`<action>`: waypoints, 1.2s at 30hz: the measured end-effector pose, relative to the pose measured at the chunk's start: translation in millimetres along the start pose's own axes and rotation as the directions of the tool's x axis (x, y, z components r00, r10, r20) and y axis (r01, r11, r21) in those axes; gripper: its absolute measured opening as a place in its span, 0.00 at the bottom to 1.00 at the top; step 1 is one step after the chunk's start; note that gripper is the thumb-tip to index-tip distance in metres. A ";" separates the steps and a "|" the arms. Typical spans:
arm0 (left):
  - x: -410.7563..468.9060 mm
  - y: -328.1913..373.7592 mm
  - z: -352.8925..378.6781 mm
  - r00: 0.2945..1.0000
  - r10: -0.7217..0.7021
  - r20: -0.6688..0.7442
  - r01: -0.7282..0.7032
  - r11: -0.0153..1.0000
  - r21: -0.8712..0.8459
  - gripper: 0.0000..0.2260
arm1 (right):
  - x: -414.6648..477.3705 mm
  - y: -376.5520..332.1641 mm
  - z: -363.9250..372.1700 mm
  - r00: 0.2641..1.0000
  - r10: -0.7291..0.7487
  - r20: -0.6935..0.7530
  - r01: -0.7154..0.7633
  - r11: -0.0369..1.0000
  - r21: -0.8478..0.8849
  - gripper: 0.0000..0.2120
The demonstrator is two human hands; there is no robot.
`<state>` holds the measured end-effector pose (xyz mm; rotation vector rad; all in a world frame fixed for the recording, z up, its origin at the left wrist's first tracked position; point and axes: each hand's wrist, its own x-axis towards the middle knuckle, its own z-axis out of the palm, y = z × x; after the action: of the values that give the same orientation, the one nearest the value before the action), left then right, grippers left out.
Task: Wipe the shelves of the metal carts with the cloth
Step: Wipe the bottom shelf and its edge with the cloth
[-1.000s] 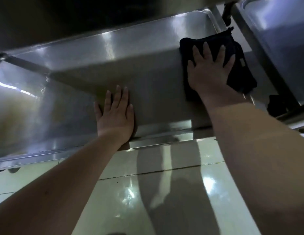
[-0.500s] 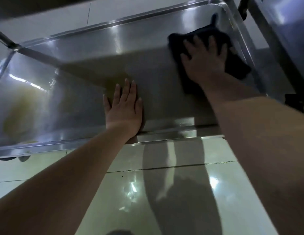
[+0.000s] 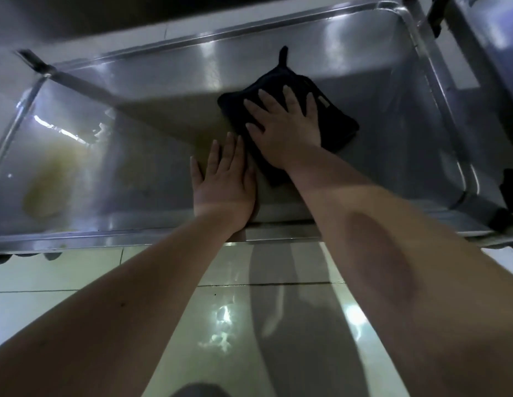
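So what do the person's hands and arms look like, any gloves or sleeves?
No gloves: the left hand and right hand are bare, with no rings or watch to be seen. Both forearms are bare too, with no sleeve in view.

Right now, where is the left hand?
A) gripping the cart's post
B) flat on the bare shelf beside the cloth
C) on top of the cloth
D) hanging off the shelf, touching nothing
B: the left hand lies flat, fingers straight, on the bare shelf; only the right hand presses the cloth.
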<state>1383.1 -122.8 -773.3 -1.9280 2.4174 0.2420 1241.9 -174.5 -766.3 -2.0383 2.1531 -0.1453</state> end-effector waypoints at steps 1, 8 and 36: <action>0.4 0.7 -0.1 1.000 0.002 -0.002 -0.002 1.000 -0.007 0.25 | 2.3 16.9 -3.6 0.999 0.036 -0.015 -0.036 0.999 -0.005 0.25; 1.6 1.6 0.1 1.000 0.006 -0.005 -0.006 1.000 -0.001 0.25 | -15.0 113.1 -21.8 0.898 0.436 -0.064 -0.436 0.900 0.017 0.26; 9.4 -40.1 -18.3 0.990 0.136 -0.022 -0.135 0.990 0.029 0.28 | -131.5 34.2 13.8 0.969 0.223 -0.109 -0.205 0.966 0.157 0.25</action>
<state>1421.1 -143.2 -760.4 -1.7680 2.5562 0.1898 1217.4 -40.6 -778.7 -1.7480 2.3446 -0.3978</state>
